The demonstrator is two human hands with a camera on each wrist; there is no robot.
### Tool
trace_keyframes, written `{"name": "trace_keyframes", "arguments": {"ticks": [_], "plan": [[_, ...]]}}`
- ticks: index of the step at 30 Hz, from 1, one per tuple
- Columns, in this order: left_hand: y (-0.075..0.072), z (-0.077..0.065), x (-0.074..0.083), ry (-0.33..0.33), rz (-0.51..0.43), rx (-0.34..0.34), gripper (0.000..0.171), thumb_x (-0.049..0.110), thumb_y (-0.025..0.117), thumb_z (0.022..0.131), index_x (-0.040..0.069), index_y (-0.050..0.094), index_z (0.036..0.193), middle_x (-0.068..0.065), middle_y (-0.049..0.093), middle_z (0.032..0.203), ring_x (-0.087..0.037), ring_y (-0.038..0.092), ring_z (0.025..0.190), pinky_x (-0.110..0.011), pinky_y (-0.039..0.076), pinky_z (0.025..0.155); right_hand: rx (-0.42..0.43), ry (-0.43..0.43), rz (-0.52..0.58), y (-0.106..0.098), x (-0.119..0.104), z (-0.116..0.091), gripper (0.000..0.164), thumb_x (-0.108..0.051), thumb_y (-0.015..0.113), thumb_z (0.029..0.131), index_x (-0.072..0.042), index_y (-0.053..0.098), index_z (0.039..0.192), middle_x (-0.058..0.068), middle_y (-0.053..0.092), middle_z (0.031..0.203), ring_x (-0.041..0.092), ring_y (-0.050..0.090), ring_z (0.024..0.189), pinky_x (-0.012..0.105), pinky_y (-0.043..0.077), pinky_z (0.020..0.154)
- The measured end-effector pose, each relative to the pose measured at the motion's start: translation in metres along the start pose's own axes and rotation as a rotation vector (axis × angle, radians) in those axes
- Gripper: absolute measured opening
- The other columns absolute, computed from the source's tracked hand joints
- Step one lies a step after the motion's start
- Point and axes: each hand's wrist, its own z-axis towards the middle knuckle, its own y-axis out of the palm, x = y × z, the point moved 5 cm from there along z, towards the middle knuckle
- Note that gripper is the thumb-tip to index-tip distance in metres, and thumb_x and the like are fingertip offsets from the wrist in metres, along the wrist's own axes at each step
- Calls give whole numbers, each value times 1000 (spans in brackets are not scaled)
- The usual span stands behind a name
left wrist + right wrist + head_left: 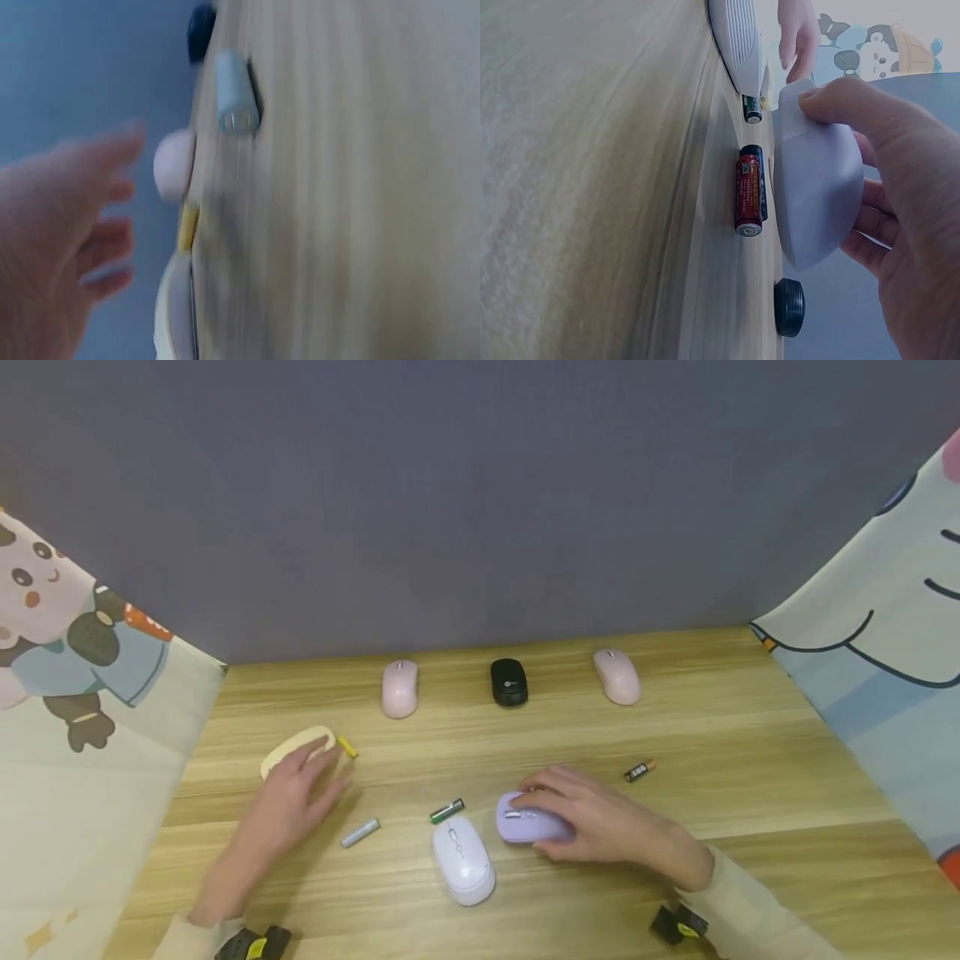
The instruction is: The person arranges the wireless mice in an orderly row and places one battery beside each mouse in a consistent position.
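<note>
My right hand (611, 822) grips a lavender computer mouse (528, 827), thumb on one side and fingers on the other. In the right wrist view the mouse (821, 187) is lifted off the table, and a red battery (747, 195) lies below with a darker one against it. Blurred, my left hand (296, 793) hovers by a pale yellow mouse (315, 734) and holds nothing; the left wrist view shows its fingers apart from that mouse (176, 311). A yellow battery (347, 747) lies beside the yellow mouse. A white mouse (463, 864) sits between the hands.
A green battery (447, 811) touches or nearly touches the white mouse's front; a silver battery (361, 833) lies left of it. Farther right is a black battery (640, 770). Along the back stand a pink mouse (400, 689), a black mouse (509, 683) and another pink mouse (617, 677).
</note>
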Motion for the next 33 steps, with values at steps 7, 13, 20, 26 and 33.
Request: {"name": "trace_keyframes", "arguments": {"ticks": [7, 13, 20, 26, 33], "plan": [[14, -32, 45, 193, -30, -211, 71, 51, 84, 79, 18, 66, 139, -2, 66, 130, -20, 64, 115, -47, 58, 96, 6, -9, 2, -3, -2, 0, 62, -33, 87, 80, -20, 63, 137, 3, 63, 133, 20, 60, 121, 46, 56, 103], [17, -39, 45, 149, -78, -226, 33, 33, 87, 81, 22, 76, 109, 16, 65, 101, 0, 61, 89, -29, 61, 76, -1, 3, 0, -4, -2, 1, 60, -35, 86, 82, -21, 64, 136, 2, 63, 134, 19, 60, 121, 44, 56, 103], [18, -38, 46, 149, -144, -209, 21, 23, 88, 80, 27, 74, 95, 21, 65, 94, 3, 62, 84, -27, 61, 73, 15, 13, -23, -7, 1, 1, 59, -35, 85, 82, -20, 64, 135, 0, 63, 133, 18, 61, 119, 41, 58, 100], [18, -37, 48, 124, -148, -212, 20, 23, 88, 81, 26, 74, 94, 21, 64, 91, 3, 63, 83, -26, 62, 73, 75, 30, -31, -16, 7, 0, 60, -32, 87, 80, -18, 65, 134, 3, 64, 131, 21, 62, 117, 41, 60, 94], [18, -38, 47, 86, -149, -247, 18, 24, 86, 83, 26, 74, 97, 22, 63, 92, 2, 63, 85, -26, 61, 73, 158, 137, -68, -31, 19, -1, 63, -29, 87, 78, -13, 65, 135, 10, 63, 131, 25, 61, 116, 43, 62, 90]]}}
